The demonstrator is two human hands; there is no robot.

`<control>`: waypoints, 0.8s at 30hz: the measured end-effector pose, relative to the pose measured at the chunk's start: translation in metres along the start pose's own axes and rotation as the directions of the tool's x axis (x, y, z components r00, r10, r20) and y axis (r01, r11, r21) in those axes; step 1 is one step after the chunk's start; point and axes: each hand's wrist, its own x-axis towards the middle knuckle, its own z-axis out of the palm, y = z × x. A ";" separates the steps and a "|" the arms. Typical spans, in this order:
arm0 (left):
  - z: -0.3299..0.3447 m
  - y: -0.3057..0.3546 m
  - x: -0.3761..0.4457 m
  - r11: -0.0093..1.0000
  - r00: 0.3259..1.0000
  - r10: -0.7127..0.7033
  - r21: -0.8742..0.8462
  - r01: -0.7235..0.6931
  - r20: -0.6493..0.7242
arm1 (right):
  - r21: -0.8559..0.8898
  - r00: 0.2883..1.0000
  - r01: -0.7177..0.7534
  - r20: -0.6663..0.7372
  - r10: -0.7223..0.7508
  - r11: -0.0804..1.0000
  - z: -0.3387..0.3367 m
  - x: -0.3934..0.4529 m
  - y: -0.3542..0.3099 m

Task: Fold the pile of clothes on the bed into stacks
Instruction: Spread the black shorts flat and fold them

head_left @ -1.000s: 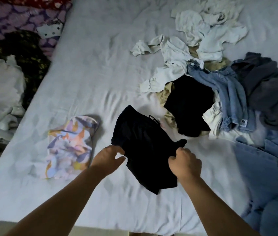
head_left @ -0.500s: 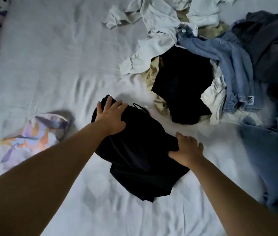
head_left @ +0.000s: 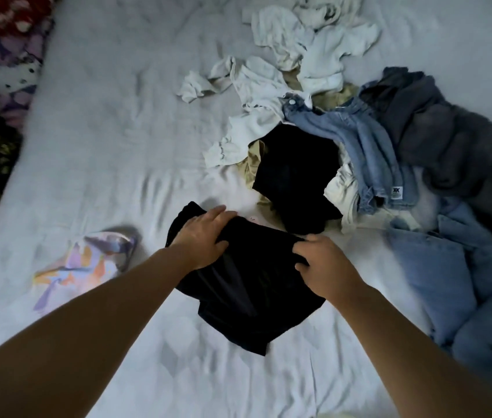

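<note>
Head view: left hand (head_left: 201, 238) lies flat on the black garment (head_left: 247, 285); right hand (head_left: 324, 265) pinches its upper edge. Bare bed sheet (head_left: 112, 140) opens left of the grip beyond a folded patterned cloth (head_left: 85, 263); the unfolded clothes pile (head_left: 359, 140) crowds the right.

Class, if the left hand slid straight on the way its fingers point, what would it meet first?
Probably bare sheet, then the second black garment in the pile; the left hand now rests on the black garment. Depth is unclear.
</note>
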 end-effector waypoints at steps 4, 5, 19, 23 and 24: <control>-0.018 0.043 -0.017 0.973 0.968 0.222 -0.033 -0.228 -0.120 | -0.074 0.963 0.202 -0.167 -0.211 0.977 -0.040 -0.014 -0.026; -0.023 0.051 -0.020 0.959 0.947 0.274 -0.023 -0.281 -0.166 | -0.084 0.951 0.227 -0.198 -0.239 0.970 -0.050 -0.019 -0.032; -0.093 0.064 -0.118 0.974 0.985 0.031 0.225 0.008 -0.168 | -0.110 0.868 0.240 -0.420 -0.264 0.964 -0.185 -0.102 -0.041; -0.093 0.054 -0.156 0.949 0.960 -0.144 0.240 0.203 -0.242 | -0.105 0.859 0.231 -0.444 -0.254 0.967 -0.201 -0.119 -0.034; -0.091 0.053 -0.164 0.939 0.947 -0.183 0.238 0.247 -0.262 | -0.105 0.864 0.223 -0.440 -0.246 0.969 -0.203 -0.122 -0.033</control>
